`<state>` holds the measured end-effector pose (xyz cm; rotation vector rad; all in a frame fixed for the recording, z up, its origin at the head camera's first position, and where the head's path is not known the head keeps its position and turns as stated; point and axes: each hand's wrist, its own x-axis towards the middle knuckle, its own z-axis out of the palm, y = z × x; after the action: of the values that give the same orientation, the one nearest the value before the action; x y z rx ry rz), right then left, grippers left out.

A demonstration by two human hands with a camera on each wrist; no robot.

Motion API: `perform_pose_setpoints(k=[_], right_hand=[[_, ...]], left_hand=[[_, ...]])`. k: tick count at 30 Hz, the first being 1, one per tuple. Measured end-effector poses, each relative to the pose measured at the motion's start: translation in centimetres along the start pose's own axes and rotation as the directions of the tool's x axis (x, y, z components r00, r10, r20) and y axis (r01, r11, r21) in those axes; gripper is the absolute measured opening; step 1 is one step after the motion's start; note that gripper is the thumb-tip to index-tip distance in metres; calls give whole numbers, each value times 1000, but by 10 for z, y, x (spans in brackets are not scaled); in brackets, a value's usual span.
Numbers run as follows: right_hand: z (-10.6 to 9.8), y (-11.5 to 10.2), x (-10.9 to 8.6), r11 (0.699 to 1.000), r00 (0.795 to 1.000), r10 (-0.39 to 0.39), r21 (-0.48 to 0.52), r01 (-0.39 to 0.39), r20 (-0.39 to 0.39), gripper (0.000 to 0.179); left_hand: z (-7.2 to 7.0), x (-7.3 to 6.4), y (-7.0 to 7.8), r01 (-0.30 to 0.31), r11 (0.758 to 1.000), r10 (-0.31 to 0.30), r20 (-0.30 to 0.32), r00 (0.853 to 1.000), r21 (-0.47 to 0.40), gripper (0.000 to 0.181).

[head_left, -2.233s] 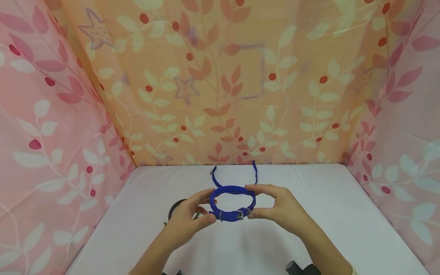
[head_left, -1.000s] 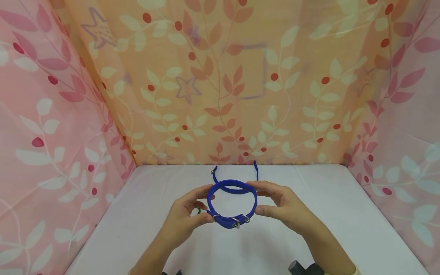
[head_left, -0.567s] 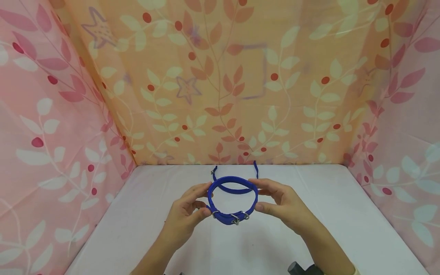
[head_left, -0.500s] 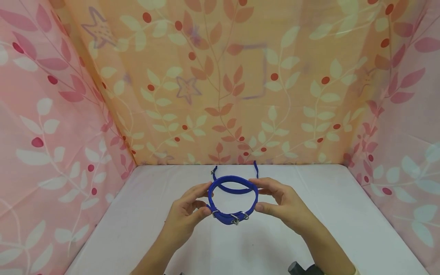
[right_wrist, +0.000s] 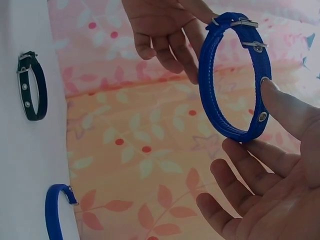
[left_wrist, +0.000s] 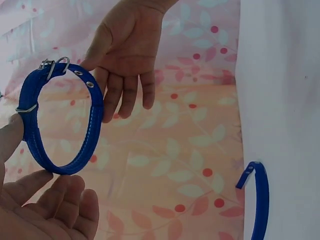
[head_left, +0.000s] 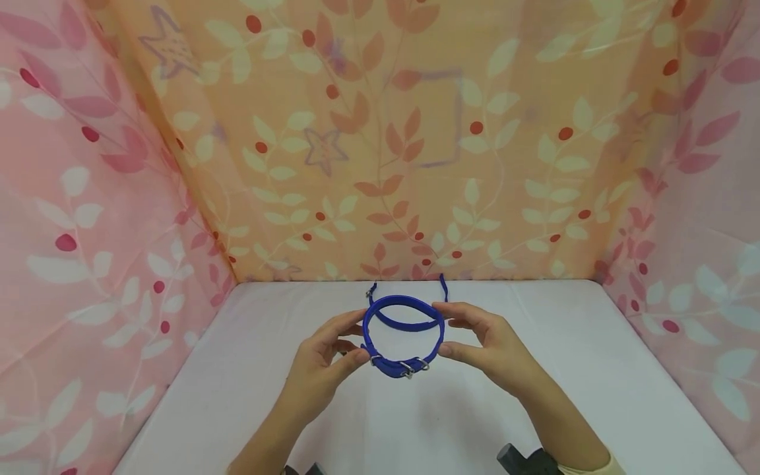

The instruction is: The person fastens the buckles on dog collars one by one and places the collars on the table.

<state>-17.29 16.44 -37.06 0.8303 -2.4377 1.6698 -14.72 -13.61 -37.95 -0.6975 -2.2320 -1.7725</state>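
A blue pet collar (head_left: 394,368), buckled into a loop, is held up above the table between both hands. My left hand (head_left: 317,366) pinches its left side, thumb near the metal keeper and fingertips at the far edge. On the other side, the thumb and index fingertip of my right hand (head_left: 493,346) grip the band. In the right wrist view, that thumb (right_wrist: 287,107) presses beside the metal eyelets, and the other fingers spread loosely below. The silver buckle (right_wrist: 245,23) and a D-ring show on the collar's near side.
A second blue collar (head_left: 406,326) lies unfastened in a curve at the back of the white table (head_left: 534,376). A dark collar (right_wrist: 40,95), buckled round, sits on the table in the right wrist view; the left hand mostly hides it in the head view. Patterned cloth walls (head_left: 380,165) enclose the table.
Both hands have raised the collar a little and tilted it, so its loop looks rounder than before. The dark collar has gone behind the left hand in the head view.
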Motion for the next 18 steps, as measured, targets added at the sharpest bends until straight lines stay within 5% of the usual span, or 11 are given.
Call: perform_pose_setpoints(k=[7, 10, 18], right_hand=[[0, 13, -5, 999, 998, 54, -8, -54, -15, 53], [3, 22, -8, 995, 994, 103, -14, -104, -28, 52], [11, 43, -18, 970, 968, 244, -10, -245, -58, 53]], left_hand=[[2, 0, -12, -10, 998, 6, 46, 999, 67, 51], [4, -1, -21, 30, 993, -39, 80, 996, 112, 52], [7, -8, -41, 137, 983, -163, 235, 958, 124, 65]])
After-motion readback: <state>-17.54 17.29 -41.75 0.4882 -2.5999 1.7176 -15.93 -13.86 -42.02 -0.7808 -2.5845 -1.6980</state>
